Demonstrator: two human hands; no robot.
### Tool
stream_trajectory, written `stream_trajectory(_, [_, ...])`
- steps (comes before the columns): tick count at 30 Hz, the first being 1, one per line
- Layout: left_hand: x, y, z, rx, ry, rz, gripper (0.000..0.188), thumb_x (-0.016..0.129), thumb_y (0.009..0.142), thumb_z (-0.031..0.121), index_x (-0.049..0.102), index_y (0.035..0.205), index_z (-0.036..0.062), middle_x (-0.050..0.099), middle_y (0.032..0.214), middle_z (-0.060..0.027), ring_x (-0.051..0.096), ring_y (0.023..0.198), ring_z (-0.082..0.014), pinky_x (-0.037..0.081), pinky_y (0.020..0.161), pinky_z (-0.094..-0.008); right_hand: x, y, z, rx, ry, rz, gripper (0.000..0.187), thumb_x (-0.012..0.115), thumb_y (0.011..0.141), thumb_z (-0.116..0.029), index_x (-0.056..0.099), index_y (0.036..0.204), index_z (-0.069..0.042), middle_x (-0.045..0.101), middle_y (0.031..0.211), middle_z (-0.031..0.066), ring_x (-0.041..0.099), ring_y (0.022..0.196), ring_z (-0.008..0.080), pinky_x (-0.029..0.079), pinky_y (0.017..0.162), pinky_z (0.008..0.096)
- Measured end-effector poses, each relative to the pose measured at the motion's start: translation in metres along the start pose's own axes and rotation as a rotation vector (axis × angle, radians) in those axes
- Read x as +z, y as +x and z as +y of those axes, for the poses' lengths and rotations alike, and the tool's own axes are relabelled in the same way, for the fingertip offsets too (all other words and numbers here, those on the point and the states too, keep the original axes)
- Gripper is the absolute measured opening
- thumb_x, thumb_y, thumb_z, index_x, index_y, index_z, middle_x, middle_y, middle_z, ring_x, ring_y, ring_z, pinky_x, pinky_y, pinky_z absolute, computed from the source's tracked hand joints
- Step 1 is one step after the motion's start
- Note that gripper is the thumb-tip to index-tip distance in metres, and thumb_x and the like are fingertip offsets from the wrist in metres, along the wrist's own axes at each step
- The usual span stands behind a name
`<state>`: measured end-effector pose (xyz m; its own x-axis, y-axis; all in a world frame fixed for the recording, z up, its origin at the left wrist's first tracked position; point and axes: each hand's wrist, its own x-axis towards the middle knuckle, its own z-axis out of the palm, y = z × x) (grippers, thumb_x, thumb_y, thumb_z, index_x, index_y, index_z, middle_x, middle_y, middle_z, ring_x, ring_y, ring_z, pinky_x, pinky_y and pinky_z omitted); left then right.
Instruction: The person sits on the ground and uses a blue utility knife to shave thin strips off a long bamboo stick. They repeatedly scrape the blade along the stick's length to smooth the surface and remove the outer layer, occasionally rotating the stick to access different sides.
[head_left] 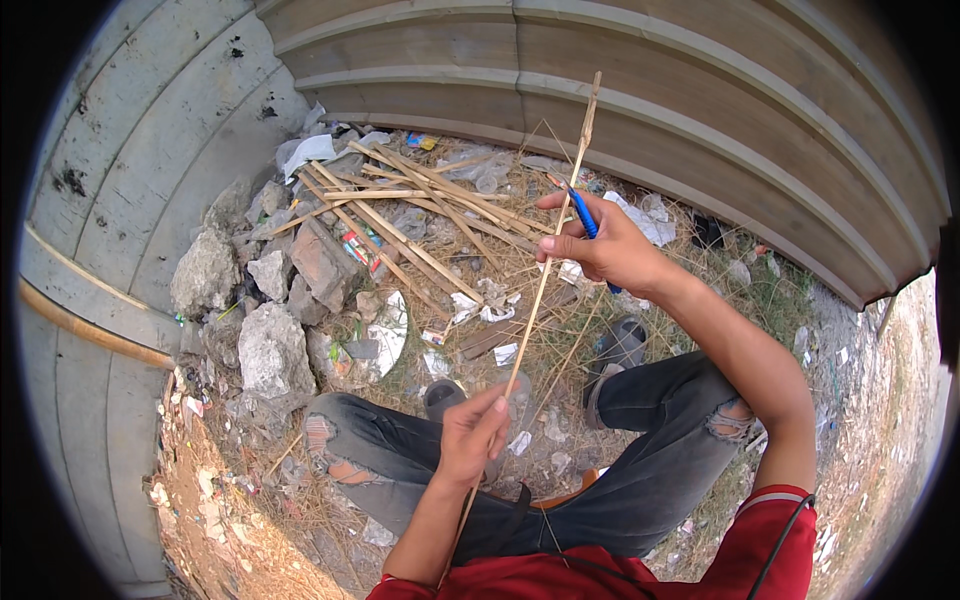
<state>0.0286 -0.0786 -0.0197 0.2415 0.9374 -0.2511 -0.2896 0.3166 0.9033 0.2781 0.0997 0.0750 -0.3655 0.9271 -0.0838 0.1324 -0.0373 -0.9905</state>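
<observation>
A long, thin strip of split bamboo or wood [540, 285] slants up and away from my lap, its far end rising in front of the metal wall. My left hand [474, 438] is closed round its lower part, above my thighs. Farther up, my right hand [603, 243] grips a slim blue-handled tool [583, 213], with thumb and fingers against the strip. The tool crosses the strip near its upper part; its working tip is too small to make out. Below my left hand, the strip's near end runs along my forearm.
Several similar strips [420, 195] lie in a loose pile ahead. Rubble stones [272, 350] are heaped at the left. Corrugated metal sheets [420, 60] stand along the back and left. Paper scraps, plastic and dry grass litter the ground around my sandals [622, 342].
</observation>
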Motion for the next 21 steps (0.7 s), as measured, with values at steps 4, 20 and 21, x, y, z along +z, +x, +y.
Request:
stream_trajectory(4, [-0.004, 0.0, 0.0, 0.005, -0.01, -0.066, 0.041, 0.053, 0.107, 0.02, 0.057, 0.14, -0.0041, 0.055, 0.068, -0.0014, 0.043, 0.049, -0.0054, 0.036, 0.047, -0.0217, 0.0, 0.0, -0.004, -0.007, 0.073, -0.012, 0.049, 0.07, 0.098, -0.024, 0.052, 0.138, -0.002, 0.075, 0.094, 0.0094, 0.048, 0.055, 0.0041, 0.035, 0.048, 0.0227])
stream_trajectory(20, [-0.059, -0.079, -0.05, 0.018, 0.257, -0.202, 0.041, 0.058, 0.104, 0.014, 0.056, 0.14, -0.0054, 0.061, 0.071, -0.003, 0.053, 0.052, -0.006, 0.041, 0.046, -0.0215, -0.068, 0.012, 0.005, -0.296, 0.392, 0.581, 0.045, 0.074, 0.096, -0.026, 0.056, 0.126, 0.002, 0.073, 0.109, 0.0177, 0.04, 0.048, 0.0033, 0.038, 0.049, 0.0209])
stream_trajectory(21, [-0.061, -0.082, -0.053, 0.04, 0.268, -0.183, 0.038, 0.058, 0.105, 0.014, 0.059, 0.137, -0.0061, 0.061, 0.07, -0.0025, 0.052, 0.051, -0.0056, 0.041, 0.045, -0.0214, -0.067, 0.011, 0.005, -0.283, 0.391, 0.575, 0.046, 0.075, 0.095, -0.026, 0.055, 0.127, 0.002, 0.073, 0.108, 0.0179, 0.041, 0.049, 0.0032, 0.037, 0.048, 0.0207])
